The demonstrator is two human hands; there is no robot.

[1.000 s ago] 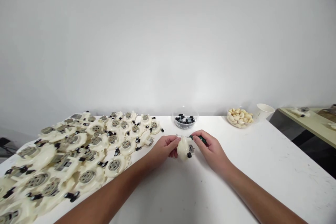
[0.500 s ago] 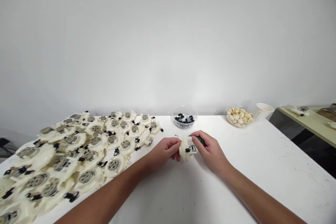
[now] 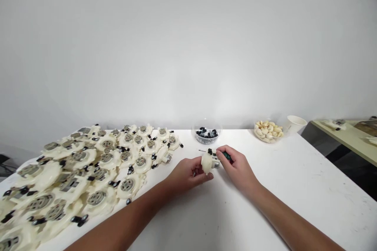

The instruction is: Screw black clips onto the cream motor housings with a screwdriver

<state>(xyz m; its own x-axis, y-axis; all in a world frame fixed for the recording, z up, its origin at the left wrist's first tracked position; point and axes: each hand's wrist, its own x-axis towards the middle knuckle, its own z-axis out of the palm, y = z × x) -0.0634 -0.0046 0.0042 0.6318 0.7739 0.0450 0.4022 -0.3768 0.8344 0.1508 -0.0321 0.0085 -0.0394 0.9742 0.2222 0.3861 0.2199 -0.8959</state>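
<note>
My left hand [image 3: 188, 174] grips a cream plastic part [image 3: 207, 162] between thumb and fingers, above the middle of the white table. A small black piece [image 3: 210, 151] sits at the top of this part, and a grey metal section faces right. My right hand [image 3: 235, 163] is closed around the green handle of a screwdriver [image 3: 226, 155], just right of the part. The screwdriver's thin shaft points left, its tip showing behind the part. Whether the right fingertips touch the part cannot be made out.
Many similar cream parts [image 3: 127, 185] with black pieces cover the table's left side. Behind my hands is a clear bowl of black pieces [image 3: 207, 141]. Farther right are a bowl of cream-coloured pieces [image 3: 268, 130] and a white cup [image 3: 295, 124]. A greenish table [image 3: 350, 137] is at right.
The cream part has been turned, so its black piece is now at the top. My left hand has shifted its grip, with the thumb below the part; my right fingers have drawn back from it slightly.
</note>
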